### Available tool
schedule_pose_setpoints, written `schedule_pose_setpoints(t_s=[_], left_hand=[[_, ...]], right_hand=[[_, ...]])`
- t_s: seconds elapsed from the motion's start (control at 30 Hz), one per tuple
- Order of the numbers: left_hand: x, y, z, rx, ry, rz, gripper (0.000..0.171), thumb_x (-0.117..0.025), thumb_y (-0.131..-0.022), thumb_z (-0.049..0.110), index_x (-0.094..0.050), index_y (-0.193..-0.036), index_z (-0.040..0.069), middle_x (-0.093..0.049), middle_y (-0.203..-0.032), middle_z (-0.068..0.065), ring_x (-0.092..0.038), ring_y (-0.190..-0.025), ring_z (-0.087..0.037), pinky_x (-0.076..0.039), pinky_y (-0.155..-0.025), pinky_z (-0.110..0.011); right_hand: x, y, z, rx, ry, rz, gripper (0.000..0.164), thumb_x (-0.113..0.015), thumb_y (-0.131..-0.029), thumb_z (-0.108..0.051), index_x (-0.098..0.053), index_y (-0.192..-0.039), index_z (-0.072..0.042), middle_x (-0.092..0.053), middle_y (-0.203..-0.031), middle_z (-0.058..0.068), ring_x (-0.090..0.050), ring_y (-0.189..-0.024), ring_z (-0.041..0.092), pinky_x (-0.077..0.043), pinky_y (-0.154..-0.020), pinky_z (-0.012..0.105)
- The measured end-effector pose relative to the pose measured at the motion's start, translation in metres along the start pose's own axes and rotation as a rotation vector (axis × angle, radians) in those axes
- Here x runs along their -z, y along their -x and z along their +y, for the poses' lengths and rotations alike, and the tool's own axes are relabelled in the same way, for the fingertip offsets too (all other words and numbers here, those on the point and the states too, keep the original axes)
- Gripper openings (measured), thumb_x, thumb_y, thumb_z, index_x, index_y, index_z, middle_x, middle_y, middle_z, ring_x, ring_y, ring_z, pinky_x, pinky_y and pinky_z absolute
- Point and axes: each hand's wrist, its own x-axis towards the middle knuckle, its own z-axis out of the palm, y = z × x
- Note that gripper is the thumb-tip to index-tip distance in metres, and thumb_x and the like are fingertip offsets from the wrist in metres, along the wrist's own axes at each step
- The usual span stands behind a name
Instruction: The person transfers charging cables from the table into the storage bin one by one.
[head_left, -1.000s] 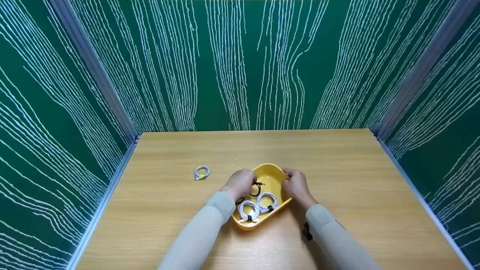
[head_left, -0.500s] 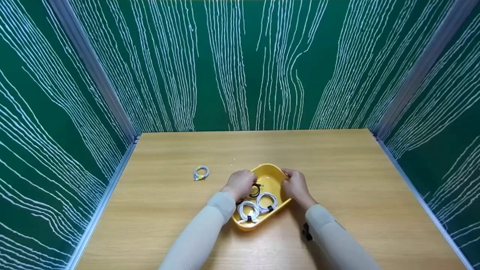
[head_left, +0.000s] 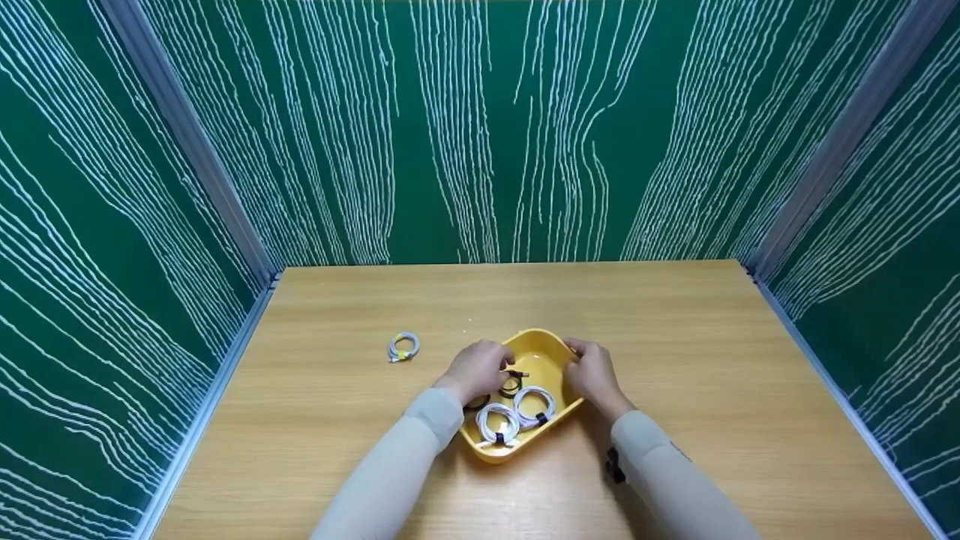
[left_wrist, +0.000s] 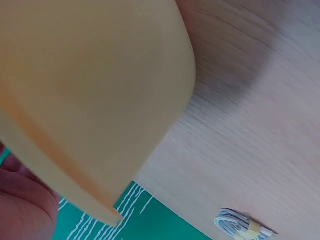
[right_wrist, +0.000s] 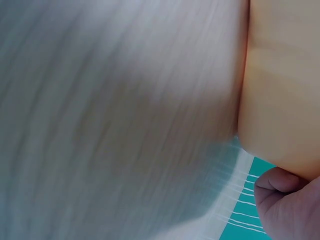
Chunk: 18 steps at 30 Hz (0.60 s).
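Note:
A yellow plastic bin [head_left: 538, 334] stands tilted at an angle across the table, its outer wall filling much of both wrist views. My right hand [head_left: 596, 375] grips its right rim, fingers curled at the edge. Over the left rim reaches my left hand [head_left: 474, 369], its fingertips bent down inside and just above a coiled black cable [head_left: 511, 392] with a small plug. Beside that cable, two white coiled cables [head_left: 481, 420] with black ties lie in the near end. Part of another dark coil [head_left: 478, 403] shows under the left wrist.
To the left of the bin lies a grey coiled cable [head_left: 402, 356] with yellow ties, visible low in the left wrist view too. Green walls [head_left: 637, 135] with white lines enclose the wooden table [head_left: 337, 300] at the back and both sides. Tiny specks dot the wood behind the bin.
My left fingers have loosened and drawn slightly away from the black cable, which now sits lower in the bin. The right hand and the bin stay almost in place.

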Motion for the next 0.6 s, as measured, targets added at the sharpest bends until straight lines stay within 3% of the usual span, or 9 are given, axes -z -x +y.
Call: schedule_pose_setpoints(t_s=[0.33, 0.6], left_hand=[[0.002, 0.007, -0.007, -0.014, 0.158, 0.055, 0.022, -0.076, -0.096, 0.009, -0.080, -0.117, 0.003, -0.081, -0.109, -0.011, -0.075, -0.103, -0.028, -0.060, -0.097, -0.042], [0.008, 0.015, -0.012, 0.010, 0.261, 0.096, 0.026, -0.075, -0.095, 0.008, -0.079, -0.119, 0.001, -0.081, -0.106, -0.011, -0.075, -0.098, -0.025, -0.062, -0.094, -0.039]], right_hand=[[-0.001, 0.000, 0.000, -0.006, -0.002, 0.005, 0.050, -0.054, -0.083, 0.011, -0.078, -0.127, 0.003, -0.080, -0.115, 0.023, -0.070, -0.090, 0.025, -0.053, -0.074, 0.023], [0.000, 0.002, -0.001, -0.009, 0.004, 0.000, 0.052, -0.054, -0.084, 0.013, -0.077, -0.129, 0.003, -0.078, -0.123, 0.024, -0.072, -0.102, 0.029, -0.059, -0.085, 0.034]])
